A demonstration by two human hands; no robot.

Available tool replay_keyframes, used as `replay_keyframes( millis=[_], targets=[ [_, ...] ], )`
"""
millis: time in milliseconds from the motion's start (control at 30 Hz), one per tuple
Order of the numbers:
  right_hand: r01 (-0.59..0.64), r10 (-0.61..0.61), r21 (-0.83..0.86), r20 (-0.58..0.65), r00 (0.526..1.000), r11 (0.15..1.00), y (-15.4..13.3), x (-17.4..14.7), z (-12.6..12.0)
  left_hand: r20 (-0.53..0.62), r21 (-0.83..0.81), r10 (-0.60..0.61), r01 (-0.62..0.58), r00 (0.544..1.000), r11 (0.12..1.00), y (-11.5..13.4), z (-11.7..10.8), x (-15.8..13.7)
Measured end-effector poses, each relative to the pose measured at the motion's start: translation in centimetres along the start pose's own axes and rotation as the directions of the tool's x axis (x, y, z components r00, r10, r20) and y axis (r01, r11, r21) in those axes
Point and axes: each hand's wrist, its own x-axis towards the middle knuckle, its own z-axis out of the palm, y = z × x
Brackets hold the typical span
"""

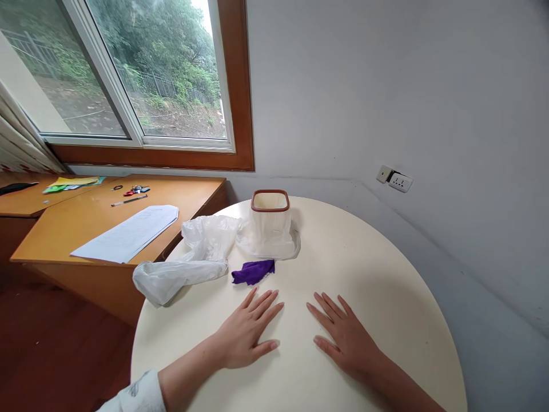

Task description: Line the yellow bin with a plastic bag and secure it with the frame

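A: What are the hands doing, and how is that best done?

B: Two bare hands rest palm down on a round cream table point(386, 257), on the near side of a clear bin point(272, 228) with a brown rim. The left hand point(245, 332) and the right hand point(345, 339) both hold nothing, fingers spread wide and thumbs out. To rest them well, I'd judge, the palms should lie flat and loose, with the gap between them left free and the left fingertips light, so nothing gets nudged.

A: Nudged? What lies so close?

B: A crumpled purple cloth point(254, 273), in front of the bin and slightly to its left. It sits between the bin and the left hand, just beyond those fingertips; I see no clear contact. The right hand is farther from it, in front of the bin and to its right. A rumpled white plastic bag point(182, 279) sprawls to the bin's left.
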Motion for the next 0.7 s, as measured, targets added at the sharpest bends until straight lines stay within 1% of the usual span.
replay_keyframes(
  millis=[233,467,700],
  targets=[
    [-0.006,0.006,0.012,0.001,1.0,1.0,-0.06,-0.03,-0.05,-0.014,0.015,0.004,-0.004,1.0,1.0,0.02,-0.02,-0.04],
    [-0.016,0.016,0.016,0.014,1.0,1.0,-0.27,-0.06,-0.27,0.048,0.002,-0.024,0.024,0.999,1.0,0.17,-0.17,0.04],
    [-0.017,0.017,0.013,0.02,1.0,1.0,-0.28,-0.08,-0.26,0.008,0.02,-0.008,0.008,1.0,1.0,0.01,-0.04,-0.03]
  ],
)
